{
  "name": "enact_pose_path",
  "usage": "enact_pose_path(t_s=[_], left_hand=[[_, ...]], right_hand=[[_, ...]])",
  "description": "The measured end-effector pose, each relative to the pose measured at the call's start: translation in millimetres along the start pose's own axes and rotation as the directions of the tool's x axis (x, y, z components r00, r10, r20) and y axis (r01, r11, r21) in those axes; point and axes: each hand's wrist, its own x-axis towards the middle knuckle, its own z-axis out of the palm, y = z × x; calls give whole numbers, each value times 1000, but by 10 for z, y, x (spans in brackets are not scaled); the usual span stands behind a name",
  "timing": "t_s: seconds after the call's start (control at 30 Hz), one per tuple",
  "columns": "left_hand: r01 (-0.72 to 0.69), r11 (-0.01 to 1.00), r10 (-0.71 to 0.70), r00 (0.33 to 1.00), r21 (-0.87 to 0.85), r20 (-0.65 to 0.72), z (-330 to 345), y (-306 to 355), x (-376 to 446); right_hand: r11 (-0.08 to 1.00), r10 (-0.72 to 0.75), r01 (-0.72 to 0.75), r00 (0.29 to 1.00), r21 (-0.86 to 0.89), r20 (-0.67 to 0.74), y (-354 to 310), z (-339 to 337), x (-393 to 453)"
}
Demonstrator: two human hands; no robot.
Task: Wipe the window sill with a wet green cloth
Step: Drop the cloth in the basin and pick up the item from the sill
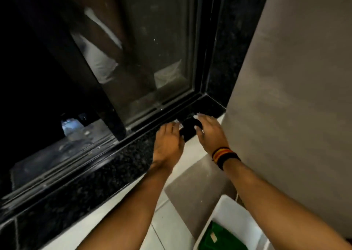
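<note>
The black speckled stone window sill (91, 175) runs from lower left up to the right corner. At its right end, my left hand (167, 141) and my right hand (209, 129) close on a small black object (190, 130) at the sill's front edge, one hand on each side. I cannot tell what the object is. The green cloth (219, 239) lies bunched inside a white container (230, 204) on the floor at the bottom right, well below both hands and touched by neither.
A dark sliding window (152, 59) with a black frame stands behind the sill; its left part is open to darkness. A grey wall (295, 78) rises just right of my right hand. White floor tiles (163, 228) lie beneath my arms.
</note>
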Motion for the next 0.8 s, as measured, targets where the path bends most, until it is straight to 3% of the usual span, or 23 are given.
enact_pose_path(t_s=[0.1,0.2,0.4,0.5,0.57,0.7,0.8], left_hand=[[88,988,-98,992,130,75,-24,-186,299],[39,981,-69,986,188,154,23,-261,440],[-178,925,114,973,337,202,42,-259,534],[-304,909,255,947,286,196,64,-116,522],[-445,858,389,889,257,242,175,144,441],[-679,724,580,692,117,430,741,797,-77],[-739,672,658,573,-38,488,1482,1067,-614]], right_hand=[[987,-82,106,976,-116,200,-112,62,531],[951,-64,177,914,-254,400,-105,163,783],[819,-295,426,887,-385,355,156,191,604],[850,-285,370,922,-374,264,393,4,269],[888,-204,273,955,-370,215,617,-169,-139],[935,104,-14,966,-353,235,1239,-241,-1382],[929,231,-132,938,-346,260,1653,27,-2286]])
